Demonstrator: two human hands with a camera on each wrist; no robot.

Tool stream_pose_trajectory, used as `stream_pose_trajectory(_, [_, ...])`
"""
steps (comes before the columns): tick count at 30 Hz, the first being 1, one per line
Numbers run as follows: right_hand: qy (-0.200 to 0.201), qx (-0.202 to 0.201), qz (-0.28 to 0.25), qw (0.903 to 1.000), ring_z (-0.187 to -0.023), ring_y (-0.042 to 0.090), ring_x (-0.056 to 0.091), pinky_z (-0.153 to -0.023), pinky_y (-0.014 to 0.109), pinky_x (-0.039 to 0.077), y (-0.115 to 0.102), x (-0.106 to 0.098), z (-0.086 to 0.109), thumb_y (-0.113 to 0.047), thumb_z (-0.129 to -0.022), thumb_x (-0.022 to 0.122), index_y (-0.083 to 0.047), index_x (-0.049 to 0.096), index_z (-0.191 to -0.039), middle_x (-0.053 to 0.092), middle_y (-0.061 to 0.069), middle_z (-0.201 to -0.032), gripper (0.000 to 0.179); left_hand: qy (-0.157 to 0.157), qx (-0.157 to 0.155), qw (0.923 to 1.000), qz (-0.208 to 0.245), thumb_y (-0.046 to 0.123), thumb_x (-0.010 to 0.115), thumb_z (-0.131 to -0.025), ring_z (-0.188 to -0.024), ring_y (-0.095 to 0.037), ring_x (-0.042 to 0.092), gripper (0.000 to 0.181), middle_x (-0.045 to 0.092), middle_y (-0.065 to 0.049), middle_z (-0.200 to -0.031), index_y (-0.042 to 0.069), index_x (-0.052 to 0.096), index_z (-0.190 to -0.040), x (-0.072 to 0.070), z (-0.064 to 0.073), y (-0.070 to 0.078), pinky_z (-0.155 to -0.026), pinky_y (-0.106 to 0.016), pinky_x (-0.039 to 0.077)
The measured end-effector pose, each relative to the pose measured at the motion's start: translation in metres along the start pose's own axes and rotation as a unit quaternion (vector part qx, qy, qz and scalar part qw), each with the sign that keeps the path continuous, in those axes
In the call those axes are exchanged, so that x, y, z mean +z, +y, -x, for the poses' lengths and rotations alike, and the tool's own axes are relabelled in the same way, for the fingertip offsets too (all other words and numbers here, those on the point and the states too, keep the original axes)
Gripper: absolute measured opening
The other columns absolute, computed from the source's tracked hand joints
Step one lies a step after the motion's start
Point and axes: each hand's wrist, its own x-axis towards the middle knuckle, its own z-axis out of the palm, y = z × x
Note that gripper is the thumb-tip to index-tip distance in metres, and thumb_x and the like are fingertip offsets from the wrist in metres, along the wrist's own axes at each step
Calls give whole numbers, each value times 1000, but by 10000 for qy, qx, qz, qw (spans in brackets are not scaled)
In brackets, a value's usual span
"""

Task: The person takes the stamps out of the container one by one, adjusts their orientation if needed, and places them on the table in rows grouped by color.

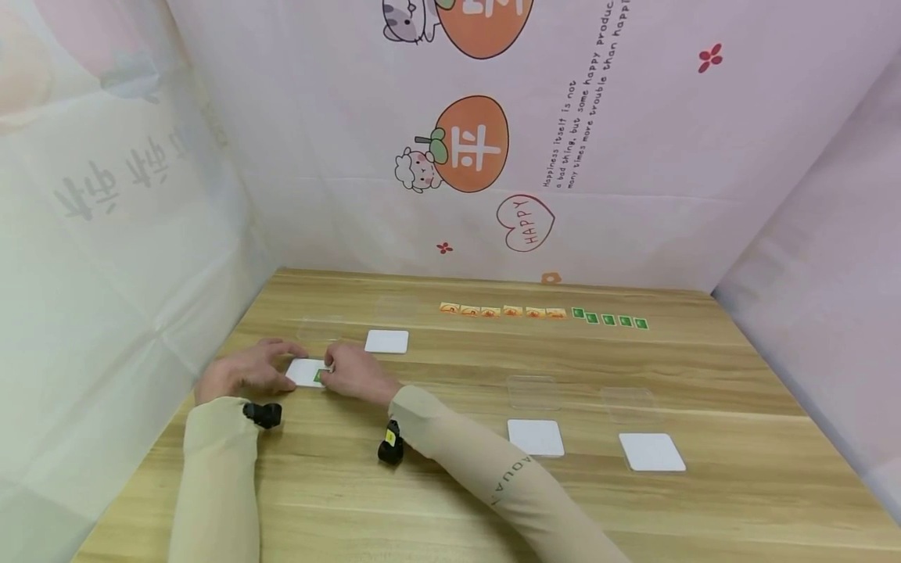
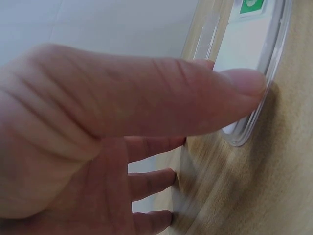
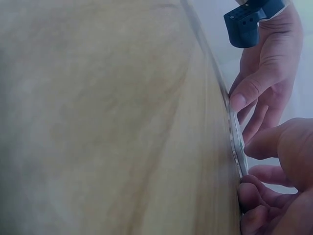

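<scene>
My left hand (image 1: 256, 369) holds a flat white case (image 1: 301, 372) by its edges on the left of the table. In the left wrist view the thumb lies along the clear rim of the case (image 2: 244, 44), and the other fingertips reach the wood. A small green sticker (image 1: 318, 376) is at the right end of the case. Over that end, my right hand (image 1: 357, 374) pinches the sticker with bent fingers. The right wrist view catches the case (image 3: 237, 139) edge-on between both hands; the sticker is hidden there.
Behind lies another white case (image 1: 386, 342), with a clear lid (image 1: 320, 328) nearby. A row of orange stickers (image 1: 512, 311) and green stickers (image 1: 608, 320) runs along the back. Two white cases (image 1: 536, 438) (image 1: 651, 452) and clear lids (image 1: 533, 392) lie at right. Printed cloth walls enclose the table.
</scene>
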Motion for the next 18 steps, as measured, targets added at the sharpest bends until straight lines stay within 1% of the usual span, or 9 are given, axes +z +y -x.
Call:
stream_pose_trajectory(4, [-19,61,85,9999,-65,6,53,-56,19,43,-1,0,0,-29,-93,65,-12,66,-105,64,-4,-91,21,0,-7,10000,8,19,74,-84,-125,-50,33,55,17,-30,-154,14,54,-136,0,-1,0,-97,-65,34])
stream_pose_trajectory(7, [-57,77,178,9998,-63,6,52,-53,20,43,-2,2,-1,-28,-93,64,-12,66,-104,62,-5,-86,20,24,3,10000,-43,19,73,-84,-125,-50,34,54,18,-30,-154,15,54,-135,1,-2,-1,-97,-66,34])
stream_pose_trajectory(10, [-102,104,297,9995,-60,7,51,-51,21,42,-2,3,-1,-28,-93,64,-12,65,-101,60,-6,-82,17,46,4,10000,-88,20,73,-84,-126,-50,34,54,19,-29,-154,16,55,-134,1,-1,-1,-98,-68,33])
stream_pose_trajectory(15, [-106,173,294,9994,-60,7,50,-50,21,41,-4,3,-1,-26,-93,64,-13,63,-94,58,-6,-79,14,34,-16,10000,-63,20,73,-84,-127,-51,33,54,18,-29,-154,16,55,-134,1,-1,-1,-98,-69,32])
stream_pose_trajectory(18, [-97,149,316,9993,-61,7,50,-51,21,42,-6,3,-1,-26,-93,65,-13,63,-91,57,-6,-77,13,30,-33,10000,-56,21,73,-85,-126,-51,34,54,18,-28,-155,16,54,-135,1,0,-1,-98,-68,33])
